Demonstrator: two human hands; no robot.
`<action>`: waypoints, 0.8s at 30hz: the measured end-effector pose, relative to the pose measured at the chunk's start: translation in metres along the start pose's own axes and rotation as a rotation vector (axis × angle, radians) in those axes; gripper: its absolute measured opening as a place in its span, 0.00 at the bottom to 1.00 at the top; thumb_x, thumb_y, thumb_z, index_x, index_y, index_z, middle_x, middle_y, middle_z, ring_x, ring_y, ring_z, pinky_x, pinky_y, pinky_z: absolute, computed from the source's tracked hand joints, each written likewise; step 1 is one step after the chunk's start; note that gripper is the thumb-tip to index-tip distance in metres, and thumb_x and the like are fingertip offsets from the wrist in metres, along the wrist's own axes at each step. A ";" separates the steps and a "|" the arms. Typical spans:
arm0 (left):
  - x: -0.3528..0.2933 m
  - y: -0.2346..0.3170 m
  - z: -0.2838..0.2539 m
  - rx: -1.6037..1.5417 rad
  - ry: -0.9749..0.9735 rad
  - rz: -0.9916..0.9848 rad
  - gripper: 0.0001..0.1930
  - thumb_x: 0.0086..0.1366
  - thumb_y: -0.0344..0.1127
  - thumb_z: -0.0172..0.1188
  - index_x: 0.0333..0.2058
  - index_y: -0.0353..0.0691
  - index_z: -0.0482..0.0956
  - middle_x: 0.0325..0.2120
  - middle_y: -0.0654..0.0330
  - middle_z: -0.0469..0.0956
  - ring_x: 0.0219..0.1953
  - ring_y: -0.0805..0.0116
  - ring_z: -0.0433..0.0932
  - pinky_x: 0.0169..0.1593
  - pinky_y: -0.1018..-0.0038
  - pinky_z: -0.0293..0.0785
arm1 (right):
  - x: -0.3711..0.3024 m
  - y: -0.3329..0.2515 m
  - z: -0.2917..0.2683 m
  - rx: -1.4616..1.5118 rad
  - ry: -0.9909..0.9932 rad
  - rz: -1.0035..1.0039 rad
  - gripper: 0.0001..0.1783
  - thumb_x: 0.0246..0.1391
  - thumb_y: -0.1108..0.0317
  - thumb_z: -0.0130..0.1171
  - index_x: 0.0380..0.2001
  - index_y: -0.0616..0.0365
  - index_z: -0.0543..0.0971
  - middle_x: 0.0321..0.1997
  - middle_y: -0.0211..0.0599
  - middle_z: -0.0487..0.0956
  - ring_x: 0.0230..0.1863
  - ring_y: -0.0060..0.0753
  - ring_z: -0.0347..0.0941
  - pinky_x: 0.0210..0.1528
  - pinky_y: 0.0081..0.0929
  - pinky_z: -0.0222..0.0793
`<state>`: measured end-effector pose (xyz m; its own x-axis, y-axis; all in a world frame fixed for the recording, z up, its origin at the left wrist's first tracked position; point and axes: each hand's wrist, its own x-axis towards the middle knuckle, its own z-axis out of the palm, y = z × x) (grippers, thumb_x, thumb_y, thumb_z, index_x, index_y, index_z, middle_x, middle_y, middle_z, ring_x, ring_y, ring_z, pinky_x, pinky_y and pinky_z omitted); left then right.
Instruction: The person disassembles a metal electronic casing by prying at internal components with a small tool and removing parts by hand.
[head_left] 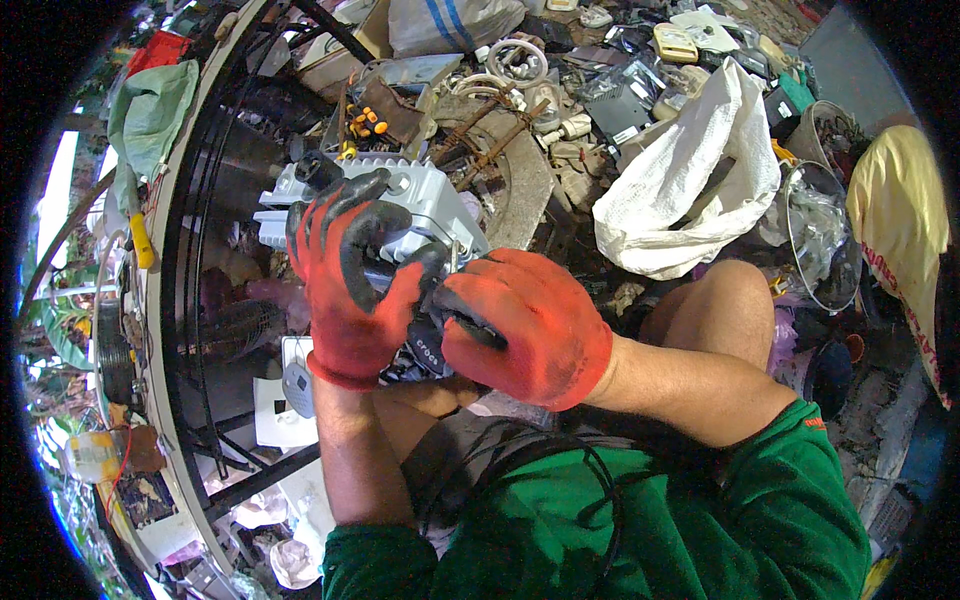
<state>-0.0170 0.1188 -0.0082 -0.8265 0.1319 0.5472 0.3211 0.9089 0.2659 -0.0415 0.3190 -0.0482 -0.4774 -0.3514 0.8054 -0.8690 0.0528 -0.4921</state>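
Both my hands wear red work gloves with black-coated fingers. Before me sits a light grey metal housing (pixel 430 197) with ribbed edges and a black round fitting (pixel 318 170) on its far left corner. My left hand (pixel 352 285) is in front of the housing's near side, fingers bent and thumb apart, with a gap between them; whether it touches the housing is unclear. Close beside it, my right hand (pixel 525 330) is closed, its knuckles by the housing's near right corner. Whatever those fingers grip is hidden by the glove. A dark shoe (pixel 427 347) shows below, between the hands.
A black metal frame (pixel 190 330) runs along the left. An open white woven sack (pixel 690 190) lies to the right, near my knee (pixel 715 310). Mixed electronic scrap (pixel 620 95) covers the far ground. A clear bin (pixel 825 235) and a yellow bag (pixel 900 200) stand far right.
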 end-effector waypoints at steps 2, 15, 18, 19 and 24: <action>0.000 0.002 0.002 -0.027 0.017 -0.060 0.32 0.44 0.39 0.74 0.49 0.40 0.76 0.54 0.51 0.74 0.59 0.45 0.68 0.67 0.52 0.54 | 0.003 -0.002 0.000 -0.001 -0.004 0.020 0.17 0.45 0.66 0.68 0.37 0.61 0.75 0.34 0.40 0.74 0.33 0.46 0.73 0.36 0.42 0.70; 0.018 0.014 -0.005 0.014 -0.074 -0.115 0.37 0.44 0.30 0.78 0.54 0.36 0.72 0.50 0.52 0.73 0.51 0.54 0.74 0.56 0.61 0.71 | 0.004 -0.008 0.001 -0.020 0.001 0.100 0.14 0.47 0.66 0.67 0.35 0.59 0.75 0.32 0.41 0.73 0.33 0.47 0.72 0.37 0.41 0.69; 0.013 0.013 0.000 0.032 0.008 -0.107 0.37 0.44 0.31 0.78 0.54 0.36 0.72 0.48 0.53 0.73 0.50 0.54 0.74 0.56 0.61 0.71 | 0.002 -0.010 0.004 0.021 0.041 0.163 0.14 0.49 0.65 0.67 0.36 0.59 0.76 0.33 0.42 0.74 0.33 0.48 0.72 0.38 0.42 0.70; 0.014 0.013 0.000 0.018 0.004 -0.111 0.36 0.44 0.31 0.78 0.54 0.36 0.72 0.48 0.53 0.74 0.49 0.54 0.74 0.56 0.61 0.70 | 0.001 -0.009 0.004 0.036 0.039 0.196 0.14 0.49 0.65 0.67 0.36 0.59 0.76 0.34 0.43 0.74 0.34 0.48 0.73 0.39 0.43 0.70; 0.024 0.016 -0.002 0.067 -0.096 -0.189 0.36 0.44 0.37 0.78 0.53 0.39 0.73 0.47 0.51 0.74 0.52 0.49 0.71 0.59 0.56 0.65 | -0.003 -0.001 0.004 -0.071 0.009 0.091 0.13 0.49 0.65 0.67 0.36 0.60 0.78 0.39 0.45 0.77 0.38 0.50 0.75 0.43 0.46 0.73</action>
<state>-0.0305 0.1355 0.0107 -0.9103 -0.0093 0.4139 0.1274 0.9449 0.3015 -0.0388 0.3162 -0.0510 -0.5560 -0.3336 0.7613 -0.8286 0.1509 -0.5391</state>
